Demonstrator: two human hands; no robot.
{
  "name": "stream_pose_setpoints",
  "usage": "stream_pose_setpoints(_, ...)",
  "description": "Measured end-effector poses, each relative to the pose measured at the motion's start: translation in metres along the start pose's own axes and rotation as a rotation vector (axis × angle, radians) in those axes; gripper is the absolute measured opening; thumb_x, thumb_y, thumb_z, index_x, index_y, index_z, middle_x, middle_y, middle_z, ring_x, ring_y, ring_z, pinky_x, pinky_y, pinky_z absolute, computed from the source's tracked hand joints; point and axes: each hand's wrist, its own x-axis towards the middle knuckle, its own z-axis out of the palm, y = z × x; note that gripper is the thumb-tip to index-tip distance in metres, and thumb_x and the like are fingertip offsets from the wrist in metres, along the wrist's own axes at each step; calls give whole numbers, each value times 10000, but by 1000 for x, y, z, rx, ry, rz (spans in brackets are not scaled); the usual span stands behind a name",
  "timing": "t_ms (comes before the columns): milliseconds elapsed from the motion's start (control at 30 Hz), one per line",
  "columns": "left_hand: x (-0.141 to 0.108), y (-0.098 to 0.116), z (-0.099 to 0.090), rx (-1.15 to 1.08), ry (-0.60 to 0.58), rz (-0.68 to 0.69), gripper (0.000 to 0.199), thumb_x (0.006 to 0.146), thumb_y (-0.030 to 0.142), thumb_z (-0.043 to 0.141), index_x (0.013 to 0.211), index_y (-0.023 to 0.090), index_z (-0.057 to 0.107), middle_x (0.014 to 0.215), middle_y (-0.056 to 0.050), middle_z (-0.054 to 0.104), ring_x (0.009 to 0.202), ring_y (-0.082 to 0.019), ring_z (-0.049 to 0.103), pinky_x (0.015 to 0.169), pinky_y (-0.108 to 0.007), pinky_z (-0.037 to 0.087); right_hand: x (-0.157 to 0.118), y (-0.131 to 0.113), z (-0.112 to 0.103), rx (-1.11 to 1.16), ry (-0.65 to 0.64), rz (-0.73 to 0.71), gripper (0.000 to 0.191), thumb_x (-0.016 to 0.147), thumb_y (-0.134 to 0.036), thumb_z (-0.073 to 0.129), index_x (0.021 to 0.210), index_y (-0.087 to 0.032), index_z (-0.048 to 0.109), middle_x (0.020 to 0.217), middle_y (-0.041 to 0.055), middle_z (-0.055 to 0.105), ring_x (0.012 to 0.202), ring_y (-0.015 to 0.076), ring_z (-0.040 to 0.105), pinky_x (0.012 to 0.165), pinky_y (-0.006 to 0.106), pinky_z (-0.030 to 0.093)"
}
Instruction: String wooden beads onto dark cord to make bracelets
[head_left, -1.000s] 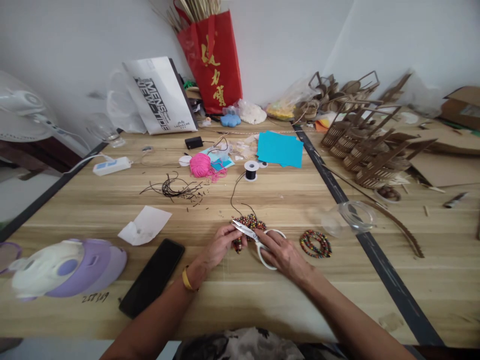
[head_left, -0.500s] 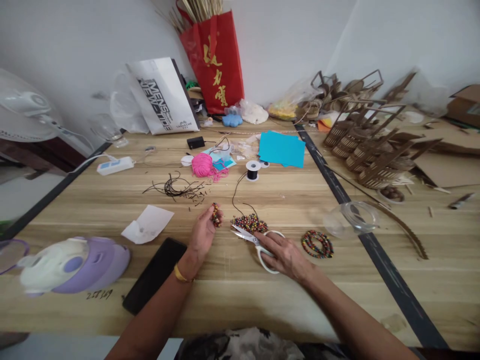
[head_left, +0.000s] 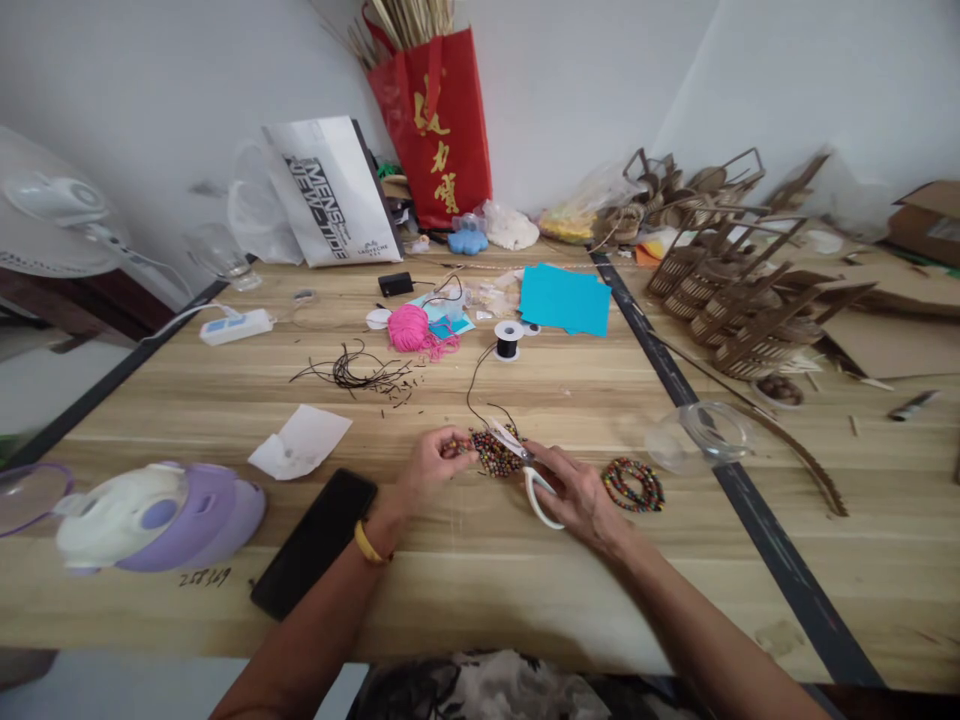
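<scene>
My left hand (head_left: pixel 427 468) is closed on a small beaded strand (head_left: pixel 454 448) of multicoloured beads, mostly hidden by the fingers. It is at the left edge of a pile of small coloured beads (head_left: pixel 495 455) on the wooden table. My right hand (head_left: pixel 576 497) grips white-handled scissors (head_left: pixel 511 440), their blades over the pile and pointing up and left. To the right of that hand lies a coil of strung beads (head_left: pixel 634 486). Black cord runs from behind the pile to a white spool (head_left: pixel 508 340).
Left of my hands are cut black cords (head_left: pixel 352 372), white paper (head_left: pixel 300 442), a black phone (head_left: pixel 313 545) and a purple-and-white device (head_left: pixel 161 515). Pink yarn (head_left: pixel 409 328) and blue sheets (head_left: pixel 566 298) lie farther back. Woven baskets (head_left: pixel 739 310) and a clear plastic container (head_left: pixel 701 437) are on the right.
My left hand has moved right with the beaded strand, to the pile's edge. The scissors have shifted slightly up and right, with their blades now over the beads.
</scene>
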Motion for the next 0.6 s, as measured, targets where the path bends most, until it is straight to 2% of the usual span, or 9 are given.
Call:
stream_pose_setpoints(67, -4, -3, 6, 184, -112, 40, 118, 609, 206, 710, 689, 145, 649, 544, 35, 541, 479, -83, 413, 486, -200, 286, -1, 4, 0, 21, 23, 19, 434, 885, -271, 521, 1308, -198, 454, 940, 78, 636, 734, 162, 626, 677, 262, 522)
stream_pose_setpoints(100, -6, -4, 8, 266, -130, 70, 87, 619, 189, 696, 689, 154, 660, 540, 28, 549, 482, -94, 424, 499, -209, 293, -2, 5, 0, 23, 25, 24, 434, 884, -272, 522, 1306, -194, 457, 939, 80, 638, 737, 164, 628, 679, 261, 523)
stream_pose_setpoints(233, -11, -3, 14, 486, -107, 177, 96, 654, 146, 657, 724, 198, 699, 595, -19, 619, 566, -162, 516, 583, -245, 342, -2, 5, -1, 36, 22, 23, 427, 882, -271, 524, 1297, -191, 465, 962, 85, 643, 752, 165, 633, 703, 264, 527)
stream_pose_setpoints(367, -13, 3, 15, 646, -161, 223, 102, 719, 174, 625, 772, 208, 705, 745, -61, 683, 683, -210, 584, 679, -268, 384, -1, 4, -2, 39, 19, 23, 424, 883, -261, 523, 1297, -190, 467, 970, 87, 643, 768, 167, 633, 734, 278, 528)
stream_pose_setpoints(467, -13, 3, 14, 713, -210, 240, 111, 753, 166, 590, 755, 205, 694, 777, -72, 684, 716, -219, 590, 707, -273, 382, -1, 6, -3, 35, 10, 16, 439, 889, -277, 523, 1314, -194, 452, 976, 87, 640, 765, 166, 632, 724, 277, 528)
stream_pose_setpoints(600, -11, -3, 9, 642, -235, 248, 101, 766, 188, 593, 712, 213, 676, 712, -53, 662, 677, -206, 568, 696, -262, 370, -2, 9, -2, 14, -3, 2, 441, 894, -280, 515, 1321, -197, 444, 960, 82, 640, 748, 161, 630, 688, 263, 523)
